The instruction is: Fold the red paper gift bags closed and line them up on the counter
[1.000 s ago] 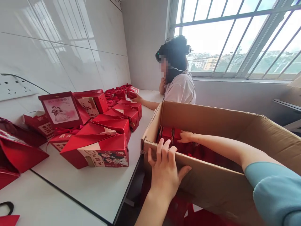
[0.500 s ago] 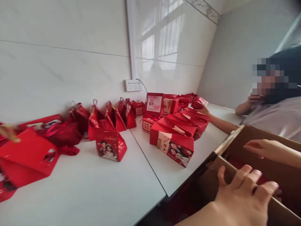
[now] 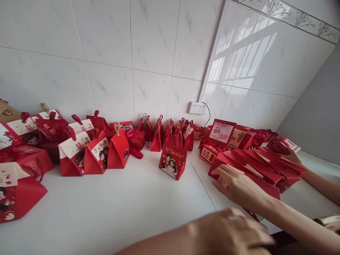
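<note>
My right hand (image 3: 236, 184) reaches leftward over the nearest red gift box (image 3: 261, 186) of a leaning row, its fingers stretched and a little apart. Whether it touches that box I cannot tell. Low in front, my left hand (image 3: 225, 232) is blurred, with fingers extended to the right and nothing seen in them. A small red box with a printed bride and groom (image 3: 172, 162) stands upright on the white table (image 3: 119, 209), left of my right hand. A red box with a raised pink picture lid (image 3: 221, 132) stands behind the row.
Another person's hand (image 3: 293, 157) is at a dark red box (image 3: 278, 146) on the far right. Ribboned red and white gift boxes (image 3: 75, 152) crowd the left side. More peaked red boxes (image 3: 158, 136) line the tiled wall below a power socket (image 3: 197, 108).
The view has swung left. Both my hands have left the cardboard carton; my right hand is now over the row of red boxes and my left is above the table's front.
</note>
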